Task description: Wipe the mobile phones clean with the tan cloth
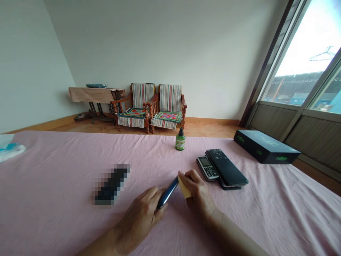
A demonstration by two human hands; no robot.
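My left hand (pixel 145 209) is closed around the lower end of a slim dark-blue phone (pixel 168 193), which is tilted and seen nearly edge-on. Pinched in my right hand (pixel 197 192) is a piece of yellow cloth (pixel 184 188), its fingertips at the phone's upper end. Just beyond the right hand lie a small keypad phone (pixel 207 168) and a larger black smartphone (pixel 226 169), which rests on another dark, flat item. To the left of my hands is a dark, pixelated rectangular object (pixel 112 185).
A pink cloth (pixel 66 153) covers the surface. On it stand a green spray bottle (pixel 180 140), a black box (pixel 266 145) at the right and a white-and-blue packet (pixel 10 151) at the left edge. Two wooden chairs (pixel 166 96) are against the far wall.
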